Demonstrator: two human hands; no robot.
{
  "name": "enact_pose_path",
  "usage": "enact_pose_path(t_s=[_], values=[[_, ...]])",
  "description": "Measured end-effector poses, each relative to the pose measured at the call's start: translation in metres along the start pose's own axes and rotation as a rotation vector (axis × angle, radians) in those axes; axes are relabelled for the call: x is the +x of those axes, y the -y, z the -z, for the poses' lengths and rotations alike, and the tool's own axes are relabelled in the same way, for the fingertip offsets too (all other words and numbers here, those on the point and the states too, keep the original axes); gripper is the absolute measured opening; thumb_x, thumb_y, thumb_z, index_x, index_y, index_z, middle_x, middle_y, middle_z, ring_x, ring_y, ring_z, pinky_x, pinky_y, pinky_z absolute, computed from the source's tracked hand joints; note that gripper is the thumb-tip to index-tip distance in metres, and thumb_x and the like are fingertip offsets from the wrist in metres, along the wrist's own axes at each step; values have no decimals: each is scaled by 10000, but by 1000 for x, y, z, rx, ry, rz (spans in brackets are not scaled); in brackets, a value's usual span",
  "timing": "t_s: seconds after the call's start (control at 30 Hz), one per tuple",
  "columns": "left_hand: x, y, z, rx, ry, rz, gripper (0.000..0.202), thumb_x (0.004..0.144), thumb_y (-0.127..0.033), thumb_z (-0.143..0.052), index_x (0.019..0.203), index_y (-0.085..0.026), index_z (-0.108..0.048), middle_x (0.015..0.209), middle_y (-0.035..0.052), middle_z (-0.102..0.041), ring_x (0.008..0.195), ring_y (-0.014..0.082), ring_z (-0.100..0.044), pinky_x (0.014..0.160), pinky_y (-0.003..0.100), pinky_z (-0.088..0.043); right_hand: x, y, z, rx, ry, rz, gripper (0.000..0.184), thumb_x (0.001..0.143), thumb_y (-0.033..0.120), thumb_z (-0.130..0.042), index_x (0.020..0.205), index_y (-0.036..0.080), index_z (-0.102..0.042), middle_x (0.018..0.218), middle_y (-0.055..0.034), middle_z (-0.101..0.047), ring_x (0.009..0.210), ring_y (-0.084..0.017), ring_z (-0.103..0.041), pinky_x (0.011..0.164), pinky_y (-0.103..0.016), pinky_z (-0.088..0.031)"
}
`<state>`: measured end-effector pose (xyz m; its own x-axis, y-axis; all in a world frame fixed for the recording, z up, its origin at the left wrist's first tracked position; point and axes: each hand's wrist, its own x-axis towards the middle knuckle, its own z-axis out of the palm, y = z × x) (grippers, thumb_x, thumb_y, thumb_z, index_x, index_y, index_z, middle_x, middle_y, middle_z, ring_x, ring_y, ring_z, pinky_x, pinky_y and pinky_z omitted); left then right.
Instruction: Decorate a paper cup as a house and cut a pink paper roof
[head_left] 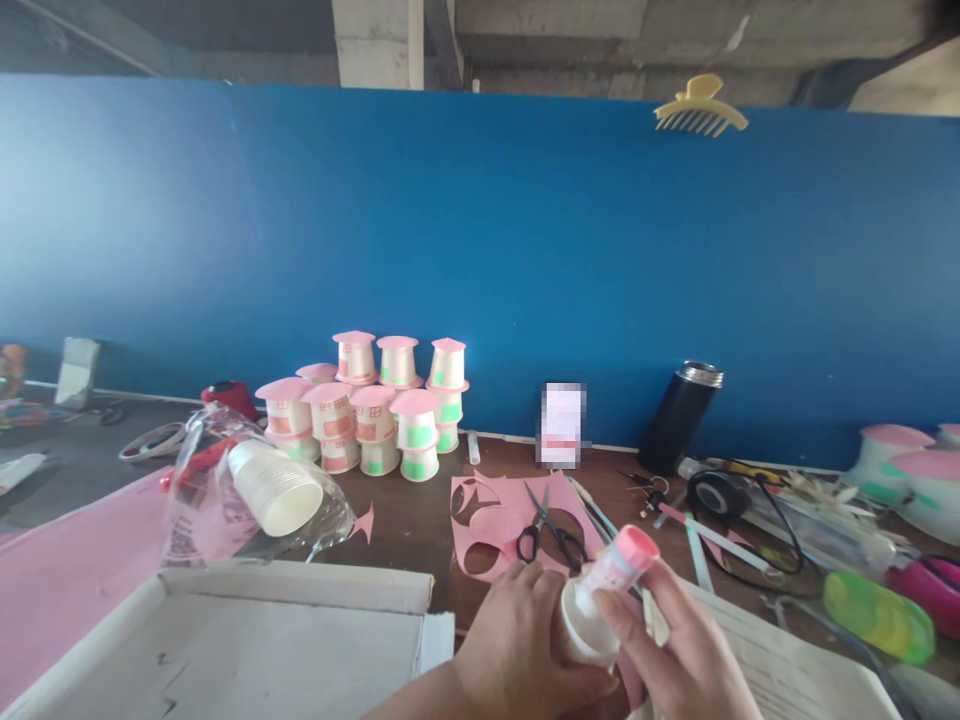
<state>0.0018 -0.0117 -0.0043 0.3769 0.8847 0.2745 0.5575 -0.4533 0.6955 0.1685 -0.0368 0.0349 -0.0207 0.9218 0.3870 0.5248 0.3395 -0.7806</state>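
Note:
In the head view, my left hand is wrapped round a white paper cup at the bottom centre. My right hand grips a glue stick with a pink end, tilted against the cup's near end. Whether the glue tip touches the cup is hidden by my fingers. Just beyond my hands, open scissors rest on a pink sheet with round pieces cut out of it. Further back left stand several stacked paper cups with pink paper tops and drawn windows.
A shallow white box lies front left, with a plastic sleeve of cups behind it. A phone and a black bottle lean near the blue partition. Cables, a green object and papers crowd the right.

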Motion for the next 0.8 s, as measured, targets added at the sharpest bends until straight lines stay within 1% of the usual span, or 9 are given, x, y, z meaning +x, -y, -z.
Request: enact_pose_path(t_s=[0.07, 0.13, 0.2, 0.23, 0.27, 0.4, 0.53, 0.67, 0.8], values=[[0, 0, 0, -10, -14, 7, 498, 536, -445, -778, 936, -182, -639, 936, 88, -668, 880, 300, -591, 797, 445, -457, 0, 0, 4, 212, -71, -85, 283, 866, 449, -600, 1061, 246, -621, 990, -58, -733, 897, -254, -696, 758, -303, -573], [0, -1, 4, -44, -5, 24, 502, 521, -424, -788, 936, -180, -647, 939, 87, -668, 874, 293, -590, 793, 434, -457, 0, 0, 7, 387, -162, -137, 295, 852, 459, -625, 1054, 244, -638, 1016, -60, -736, 899, -247, -700, 728, -267, -581], [0, -4, 11, -114, 39, 70, 487, 511, -388, -803, 933, -194, -658, 943, 71, -669, 881, 282, -594, 789, 407, -459, 1, 0, 8, 489, -227, -166, 307, 830, 450, -662, 1063, 250, -648, 1042, -59, -739, 935, -248, -698, 742, -246, -580], [0, -5, 14, -176, 93, 86, 491, 514, -377, -813, 952, -216, -661, 964, 53, -671, 889, 268, -597, 778, 381, -464, 2, 0, 9, 519, -246, -179, 318, 823, 445, -674, 1077, 256, -647, 1047, -57, -741, 955, -250, -696, 754, -242, -579], [1, -5, 18, -233, 99, 102, 495, 518, -353, -817, 973, -235, -662, 985, 35, -672, 906, 256, -597, 791, 365, -463, 2, 0, 9, 536, -259, -190, 337, 818, 443, -683, 1097, 259, -640, 1049, -55, -743, 976, -254, -692, 769, -243, -578], [2, -5, 24, -336, 135, 135, 594, 504, -278, -831, 1066, -266, -640, 1032, 13, -665, 946, 240, -594, 822, 338, -464, 0, -3, 9, 519, -271, -220, 437, 816, 457, -681, 1191, 254, -588, 1108, -64, -725, 1071, -278, -659, 815, -256, -571], [1, -5, 22, -298, 118, 117, 616, 507, -270, -814, 1094, -253, -627, 1068, 38, -656, 978, 257, -586, 861, 372, -466, -3, -4, 12, 384, -233, -197, 426, 831, 467, -656, 1183, 244, -567, 1196, -82, -682, 1142, -293, -612, 854, -283, -554], [-1, -5, 19, -234, 117, 93, 619, 512, -286, -798, 1102, -224, -622, 1072, 68, -654, 969, 272, -595, 866, 400, -480, -2, -1, 12, 290, -194, -145, 349, 850, 456, -630, 1122, 245, -572, 1148, -90, -688, 1056, -287, -643, 852, -325, -539], [-4, -4, 13, -194, 40, -42, 553, 544, -227, -735, 1083, -197, -615, 1039, 83, -662, 967, 270, -612, 877, 399, -495, 1, -1, 9, 221, -199, -132, 307, 841, 461, -629, 1044, 232, -600, 1043, -75, -715, 958, -272, -673, 825, -318, -534]])
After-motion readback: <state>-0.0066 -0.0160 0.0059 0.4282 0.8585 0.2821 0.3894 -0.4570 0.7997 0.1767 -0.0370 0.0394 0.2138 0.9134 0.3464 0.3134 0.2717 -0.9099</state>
